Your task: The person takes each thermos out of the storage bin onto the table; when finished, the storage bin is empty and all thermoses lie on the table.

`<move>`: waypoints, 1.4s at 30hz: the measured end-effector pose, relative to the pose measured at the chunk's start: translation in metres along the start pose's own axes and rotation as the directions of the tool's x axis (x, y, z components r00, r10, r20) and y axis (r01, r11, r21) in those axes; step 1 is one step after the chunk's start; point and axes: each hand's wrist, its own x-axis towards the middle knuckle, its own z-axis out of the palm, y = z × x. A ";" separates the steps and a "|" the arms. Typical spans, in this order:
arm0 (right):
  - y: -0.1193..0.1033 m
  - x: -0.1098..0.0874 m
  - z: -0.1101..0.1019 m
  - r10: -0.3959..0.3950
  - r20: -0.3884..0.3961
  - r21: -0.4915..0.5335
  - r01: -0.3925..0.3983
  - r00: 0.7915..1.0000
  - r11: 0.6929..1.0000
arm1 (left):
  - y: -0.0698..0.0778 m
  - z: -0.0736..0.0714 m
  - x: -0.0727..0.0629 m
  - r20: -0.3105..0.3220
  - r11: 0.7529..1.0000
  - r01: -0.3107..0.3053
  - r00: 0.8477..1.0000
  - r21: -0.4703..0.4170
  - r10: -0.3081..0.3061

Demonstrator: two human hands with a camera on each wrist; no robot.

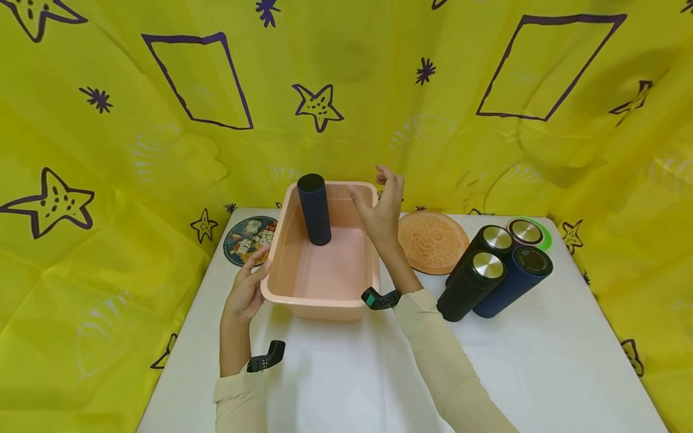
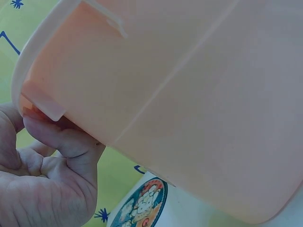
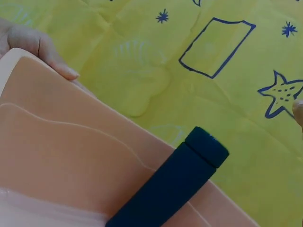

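A pink plastic tub (image 1: pixel 335 273) stands over the white table, and my left hand (image 1: pixel 251 287) grips its left rim. In the left wrist view the fingers of the left hand (image 2: pixel 57 175) curl at the tub's rim against its outer wall (image 2: pixel 165 94). Inside the tub, a dark navy bottle (image 1: pixel 315 210) stands near the far left corner, its cap above the rim; it leans across the right wrist view (image 3: pixel 165 184). My right hand (image 1: pixel 384 210) hovers over the tub's right rim, fingers loosely spread and holding nothing.
On the right stand several dark bottles: black ones with silver lids (image 1: pixel 471 288) and a navy one (image 1: pixel 511 282). One is by a green round piece (image 1: pixel 545 237). An orange-brown round mat (image 1: pixel 433 240) lies right of the tub, a patterned round mat (image 1: pixel 243 237) left. Yellow cloth (image 1: pixel 346 150) surrounds the table.
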 end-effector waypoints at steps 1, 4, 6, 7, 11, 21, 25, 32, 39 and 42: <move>0.001 -0.001 0.003 0.029 0.022 0.000 -0.029 0.999 1.000 | 0.000 0.000 0.000 0.000 1.000 -0.003 1.000 0.001 0.003; 0.006 -0.003 0.013 0.104 0.077 -0.015 -0.103 0.992 0.995 | 0.000 0.000 0.001 -0.006 1.000 0.005 1.000 0.005 -0.005; 0.009 -0.005 0.019 0.141 0.112 -0.019 -0.140 0.984 0.990 | 0.000 0.001 0.001 -0.016 1.000 0.012 1.000 0.012 -0.012; 0.011 -0.006 0.022 0.153 0.127 -0.023 -0.151 0.980 0.988 | 0.000 0.001 0.001 -0.021 1.000 0.017 1.000 0.014 -0.017; 0.015 -0.008 0.033 0.203 0.219 -0.053 -0.196 0.954 0.979 | 0.001 0.001 0.001 -0.041 0.999 0.030 0.999 0.028 -0.029; 0.021 -0.012 0.047 0.349 0.484 -0.021 -0.388 0.803 0.922 | 0.000 0.002 0.002 -0.041 0.999 0.045 0.998 0.031 -0.043; 0.023 -0.012 0.051 0.360 0.540 -0.027 -0.412 0.761 0.911 | 0.001 0.003 0.001 -0.034 0.999 0.033 0.999 0.027 -0.032; 0.025 -0.009 0.061 0.331 0.603 -0.024 -0.397 0.726 0.917 | 0.002 0.005 0.002 -0.005 0.999 0.027 1.000 0.026 -0.027; 0.028 -0.008 0.072 0.365 0.594 -0.046 -0.423 0.717 0.905 | 0.002 0.003 0.002 -0.033 0.999 0.041 0.999 0.031 -0.040; 0.030 -0.008 0.075 0.396 0.587 -0.070 -0.443 0.706 0.894 | 0.003 0.003 0.001 -0.038 0.998 0.043 0.998 0.038 -0.042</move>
